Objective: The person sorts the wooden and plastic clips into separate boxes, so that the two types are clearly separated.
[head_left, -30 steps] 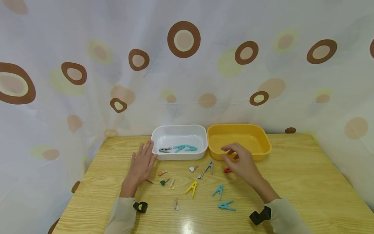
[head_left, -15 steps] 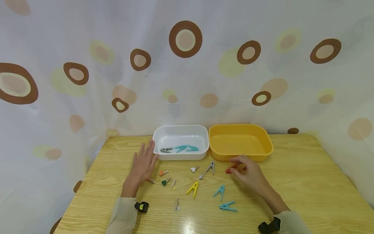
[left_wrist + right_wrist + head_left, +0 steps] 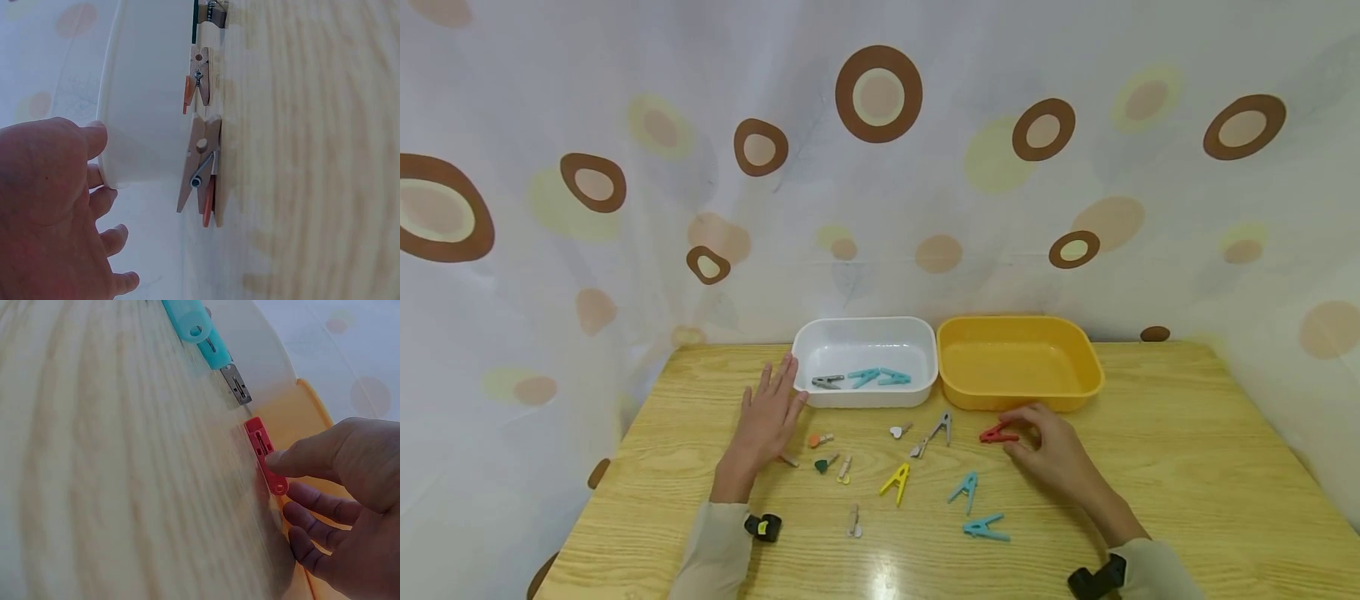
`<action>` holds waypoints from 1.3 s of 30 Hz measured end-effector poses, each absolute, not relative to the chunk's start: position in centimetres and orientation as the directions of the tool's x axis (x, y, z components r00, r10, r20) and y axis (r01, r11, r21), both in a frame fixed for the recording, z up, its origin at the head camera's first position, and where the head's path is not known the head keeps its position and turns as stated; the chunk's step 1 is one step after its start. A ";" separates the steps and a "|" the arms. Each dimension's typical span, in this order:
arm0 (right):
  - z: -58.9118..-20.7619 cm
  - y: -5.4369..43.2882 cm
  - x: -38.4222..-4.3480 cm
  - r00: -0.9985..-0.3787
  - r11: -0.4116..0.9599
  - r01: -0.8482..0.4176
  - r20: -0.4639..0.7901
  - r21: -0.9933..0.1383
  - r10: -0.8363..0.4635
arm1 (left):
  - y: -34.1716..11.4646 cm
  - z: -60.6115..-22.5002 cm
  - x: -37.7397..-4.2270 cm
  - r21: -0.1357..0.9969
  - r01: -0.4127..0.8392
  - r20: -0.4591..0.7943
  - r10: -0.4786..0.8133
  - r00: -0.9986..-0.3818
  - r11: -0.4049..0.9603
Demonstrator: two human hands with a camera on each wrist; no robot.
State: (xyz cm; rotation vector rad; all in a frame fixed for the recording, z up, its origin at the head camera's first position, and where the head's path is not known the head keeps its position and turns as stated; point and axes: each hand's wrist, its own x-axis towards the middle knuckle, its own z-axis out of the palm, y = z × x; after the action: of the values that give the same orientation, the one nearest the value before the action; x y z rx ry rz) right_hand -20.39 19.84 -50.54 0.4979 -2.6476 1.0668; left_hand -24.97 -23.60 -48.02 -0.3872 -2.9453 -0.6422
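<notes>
My left hand (image 3: 766, 421) rests with its fingers spread against the left side of the white tray (image 3: 865, 400). Wooden mini clothespins lie near it; an orange-trimmed clothespin (image 3: 201, 165) shows in the left wrist view. In front of the yellow tray (image 3: 1022, 402), my right hand (image 3: 1051, 450) has its thumb and index finger at a red clothespin (image 3: 997, 433), which lies low over the table. The right wrist view shows the thumb on the red clothespin (image 3: 261, 440); the index finger is partly hidden behind it.
Several clothespins lie on the wooden table (image 3: 1187, 467): a yellow clothespin (image 3: 896, 482), a blue clothespin (image 3: 987, 527) and a grey clothespin (image 3: 943, 427) among them. Blue and grey clothespins (image 3: 865, 377) lie in the white tray. A patterned curtain (image 3: 880, 208) hangs behind.
My right hand has come down from over the yellow tray's front to the red clothespin, which has turned slightly. The left hand keeps its place.
</notes>
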 end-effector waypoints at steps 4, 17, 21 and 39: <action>-50.7 19.9 -20.6 -0.909 0.681 -0.403 0.353 -0.611 -0.222 | -23.7 -48.0 -25.0 0.393 0.266 0.151 0.223 -0.963 0.880; -50.3 20.2 -21.0 -0.932 0.685 -0.358 0.285 -0.634 -0.224 | -23.7 -48.0 -25.4 0.399 0.269 0.157 0.224 -0.962 0.877; -50.3 20.4 -21.0 -0.935 0.685 -0.354 0.268 -0.637 -0.233 | -23.7 -48.0 -25.4 0.397 0.274 0.167 0.224 -0.960 0.876; -49.8 20.8 -20.6 -0.935 0.641 -0.353 0.239 -0.682 -0.261 | -23.5 -48.0 -25.1 0.392 0.267 0.162 0.219 -0.962 0.880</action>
State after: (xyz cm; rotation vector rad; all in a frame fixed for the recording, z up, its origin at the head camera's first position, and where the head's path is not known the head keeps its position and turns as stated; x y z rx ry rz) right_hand -20.65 20.77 -49.76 0.5148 -2.7374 1.1763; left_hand -25.12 -23.46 -48.03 -0.3805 -2.9364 -0.6372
